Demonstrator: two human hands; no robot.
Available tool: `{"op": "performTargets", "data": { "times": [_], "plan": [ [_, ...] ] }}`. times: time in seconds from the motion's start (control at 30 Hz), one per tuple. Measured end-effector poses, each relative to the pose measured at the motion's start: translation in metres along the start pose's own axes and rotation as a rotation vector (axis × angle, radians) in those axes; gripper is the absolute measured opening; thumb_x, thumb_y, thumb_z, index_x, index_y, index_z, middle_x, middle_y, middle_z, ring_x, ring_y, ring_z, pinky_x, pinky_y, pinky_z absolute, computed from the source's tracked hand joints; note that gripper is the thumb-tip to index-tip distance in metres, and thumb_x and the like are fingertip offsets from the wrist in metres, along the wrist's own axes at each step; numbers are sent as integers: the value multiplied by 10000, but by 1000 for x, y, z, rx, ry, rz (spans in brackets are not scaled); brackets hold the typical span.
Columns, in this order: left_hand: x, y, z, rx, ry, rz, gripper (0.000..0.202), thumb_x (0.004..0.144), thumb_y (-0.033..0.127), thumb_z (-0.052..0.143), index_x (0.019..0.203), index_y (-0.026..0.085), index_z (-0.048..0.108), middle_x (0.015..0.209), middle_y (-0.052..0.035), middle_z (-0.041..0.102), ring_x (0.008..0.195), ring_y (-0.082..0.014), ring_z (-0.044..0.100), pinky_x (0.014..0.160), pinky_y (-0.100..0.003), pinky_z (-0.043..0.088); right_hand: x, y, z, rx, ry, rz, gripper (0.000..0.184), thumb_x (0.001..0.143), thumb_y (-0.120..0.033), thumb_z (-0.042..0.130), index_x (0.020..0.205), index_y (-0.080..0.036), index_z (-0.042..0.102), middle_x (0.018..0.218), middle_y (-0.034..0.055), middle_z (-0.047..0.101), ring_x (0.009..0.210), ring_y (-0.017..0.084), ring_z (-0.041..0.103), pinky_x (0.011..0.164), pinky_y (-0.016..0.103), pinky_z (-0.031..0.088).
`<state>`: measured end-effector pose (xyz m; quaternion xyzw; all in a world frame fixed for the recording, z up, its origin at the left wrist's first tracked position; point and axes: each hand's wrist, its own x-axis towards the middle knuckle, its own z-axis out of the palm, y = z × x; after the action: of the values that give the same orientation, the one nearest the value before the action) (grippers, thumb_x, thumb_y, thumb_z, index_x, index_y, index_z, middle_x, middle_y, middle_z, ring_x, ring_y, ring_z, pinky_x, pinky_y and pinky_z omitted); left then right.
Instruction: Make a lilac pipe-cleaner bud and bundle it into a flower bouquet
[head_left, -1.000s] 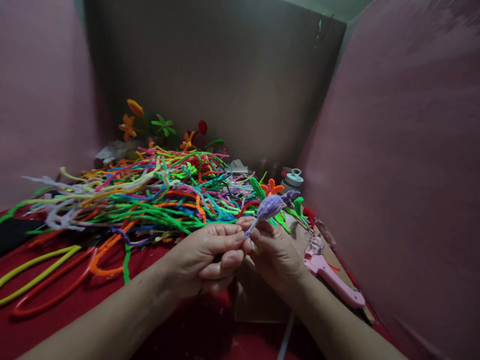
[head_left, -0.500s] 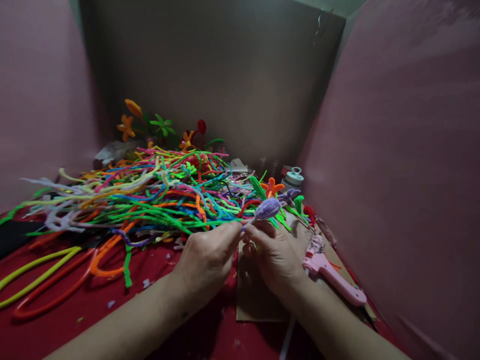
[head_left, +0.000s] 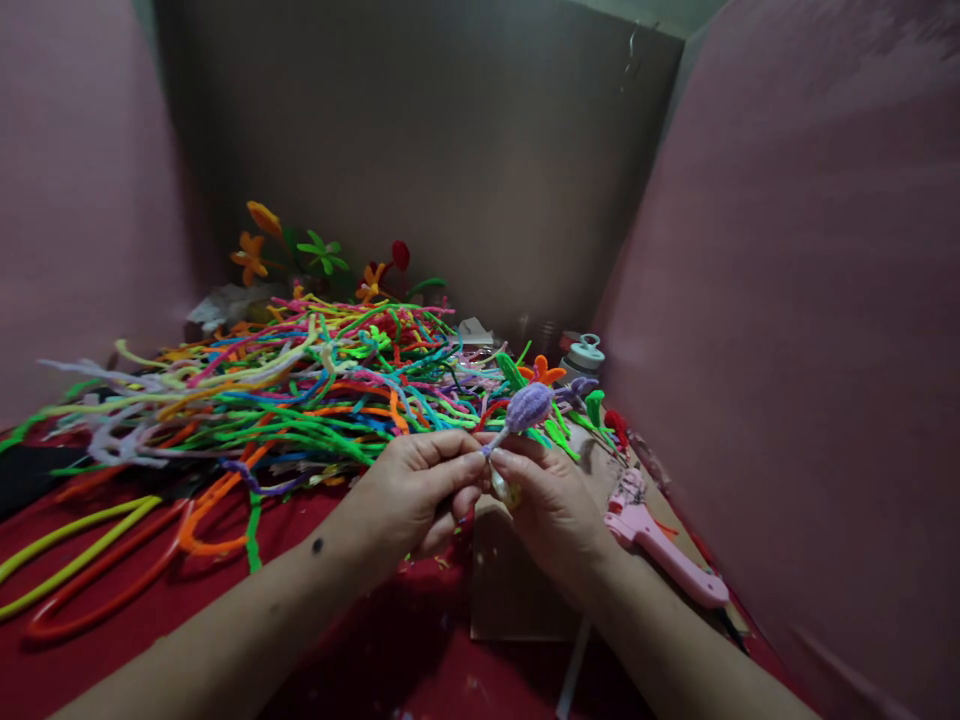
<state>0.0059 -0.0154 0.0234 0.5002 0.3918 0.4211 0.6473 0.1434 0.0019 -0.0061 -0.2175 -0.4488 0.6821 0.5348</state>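
Note:
A purple pipe-cleaner flower bud (head_left: 529,408) is held up between my two hands, tilted to the upper right on its pale stem. My left hand (head_left: 427,485) pinches the lower end of the stem between thumb and forefinger, its other fingers curled below. From the other side, my right hand (head_left: 547,505) grips the stem with its thumb close to my left fingertips. Under the right thumb a small pale yellowish piece (head_left: 504,488) shows; I cannot tell what it is.
A heap of coloured pipe cleaners (head_left: 300,390) spreads over the red cloth (head_left: 375,640). Right of my hands, a pink glue gun (head_left: 664,555) lies on cardboard (head_left: 517,600). Finished pipe-cleaner flowers (head_left: 544,370) and a lidded bottle (head_left: 585,355) stand beyond. Yellow and red loops (head_left: 97,615) lie left.
My left hand has rolled over, so its thumb and curled fingers now show. The purple bud has shifted slightly left and tilts more upright. My right hand has barely moved.

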Motion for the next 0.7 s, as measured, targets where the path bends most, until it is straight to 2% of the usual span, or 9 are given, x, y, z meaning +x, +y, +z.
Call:
{"op": "performTargets", "data": {
  "times": [0.23,0.37,0.43,0.5,0.6,0.67,0.7],
  "plan": [
    [6,-10,-12,-273,-203,-101,146,807,291,543,743,159,543,490,81,455,256,9,163,235,-116,190,-1,1,-2,60,-10,29,154,694,-189,663,843,-172,700,646,-11,625,589,94,523,619,229,412],
    [4,-6,-10,-227,-268,-112,169,835,288,486,742,159,541,445,92,410,246,4,136,242,-126,203,-2,1,0,61,11,6,136,681,-174,669,814,-173,698,632,-14,622,588,95,523,654,245,419],
    [2,-3,-6,-69,-209,-48,219,845,327,465,727,157,538,455,76,445,249,-6,212,264,-136,222,-2,0,1,57,44,-22,113,671,-170,675,781,-170,699,640,-11,628,599,97,533,642,243,419],
    [1,-4,-3,184,-72,77,241,842,353,467,714,160,536,488,54,491,288,-29,328,299,-149,263,-1,0,2,51,82,-43,76,654,-168,686,729,-167,698,667,-5,638,607,101,540,609,239,417],
    [0,-12,-2,646,168,402,146,811,317,525,823,180,573,663,0,608,517,-105,557,478,-194,431,0,2,1,71,141,-34,55,634,-148,699,682,-174,694,690,-2,648,649,115,560,621,245,426],
    [2,-21,-4,951,270,619,169,816,270,518,952,184,570,849,-52,649,736,-163,623,655,-244,478,0,5,0,66,167,-22,54,646,-152,696,693,-179,698,693,2,653,660,118,564,628,246,428],
    [2,-26,-6,1085,297,696,194,830,255,495,993,174,561,882,-72,648,777,-178,627,684,-260,481,0,7,-2,43,177,-23,55,658,-164,694,710,-179,702,703,6,657,662,119,564,620,243,425]
  ]
}}
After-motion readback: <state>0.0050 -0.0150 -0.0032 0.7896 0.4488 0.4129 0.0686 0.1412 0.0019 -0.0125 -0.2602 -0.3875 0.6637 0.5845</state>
